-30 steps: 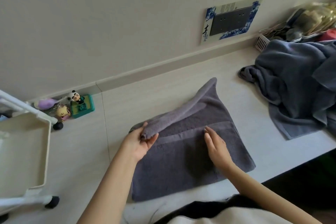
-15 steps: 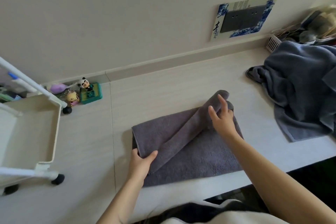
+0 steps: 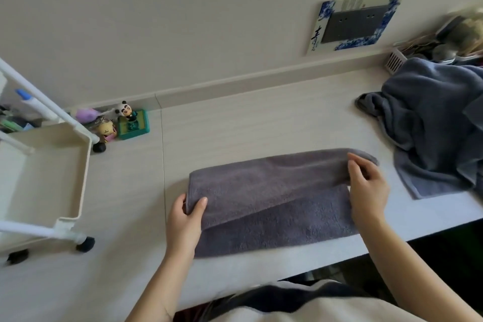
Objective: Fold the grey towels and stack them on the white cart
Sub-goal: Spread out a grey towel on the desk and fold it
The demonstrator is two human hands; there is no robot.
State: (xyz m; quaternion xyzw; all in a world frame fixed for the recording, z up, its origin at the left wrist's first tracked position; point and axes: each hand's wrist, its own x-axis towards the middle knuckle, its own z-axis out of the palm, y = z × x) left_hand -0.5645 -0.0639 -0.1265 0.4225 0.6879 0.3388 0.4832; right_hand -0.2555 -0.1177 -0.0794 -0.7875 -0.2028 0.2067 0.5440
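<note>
Pinching the top layer of the dark grey terry towel (image 3: 271, 201) at both short ends: my left hand (image 3: 186, 219) has thumb over and fingers under the left corner, my right hand (image 3: 367, 185) is closed on the right end, w/ both gripping the same folded-over flap. Towel lies flat on the pale wood-grain counter (image 3: 235, 128), mid-fold, lower layer showing below the flap.

Risks, as I judge them: flap edge runs diagonal, lower at left than at right, so if I lay it down as is the fold comes out skewed & the stack on the cart gets lumpy. Towel's near edge sits close to the counter's front lip; a tug toward me could drag it off.

Right of the towel, just beside it, the heap of blue-grey unfolded towels (image 3: 433, 125); its corner could catch my right hand. Left of the towel, well apart, the white plastic rolling cart (image 3: 78, 172), top tray looks empty, path to it open. Beyond-left of the towel, against the wall, small toy figurines (image 3: 122, 123), incl. a panda, not in the way.
</note>
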